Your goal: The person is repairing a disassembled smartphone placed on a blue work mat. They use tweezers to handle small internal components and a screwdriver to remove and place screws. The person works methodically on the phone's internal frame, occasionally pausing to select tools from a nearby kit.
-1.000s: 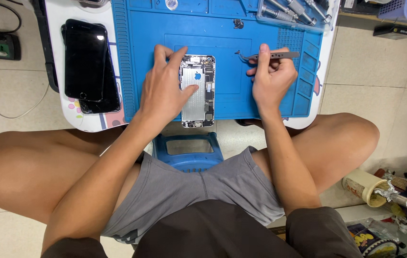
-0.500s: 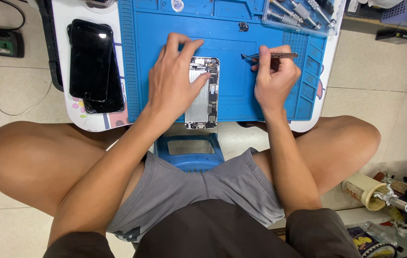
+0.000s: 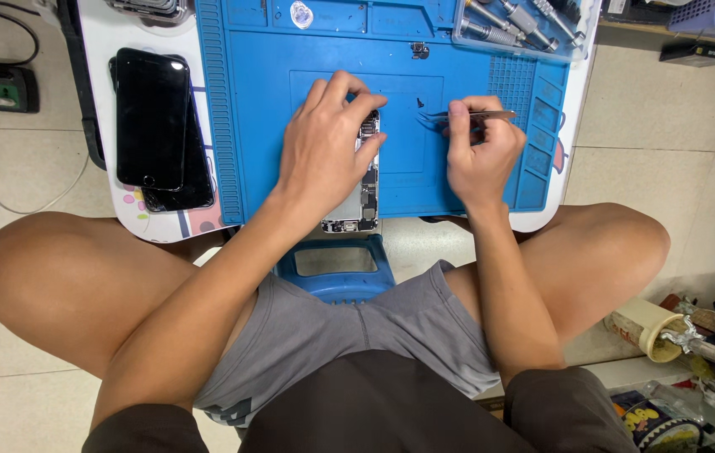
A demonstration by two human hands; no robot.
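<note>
Resting palm-down, the left hand (image 3: pixel 324 155) covers the upper part of an opened phone chassis (image 3: pixel 359 197) lying near the mat's near edge, at its middle; the fingers press on it flat rather than close around it. The right hand (image 3: pixel 479 151) pinches metal tweezers (image 3: pixel 462 117) between thumb and fingers, tips pointing left over the blue work mat (image 3: pixel 424 50). Two dark phones (image 3: pixel 156 130) lie stacked on the white table (image 3: pixel 97 101) beside the mat's left edge. A clear tray of screwdrivers (image 3: pixel 517 21) sits at the mat's far right corner.
</note>
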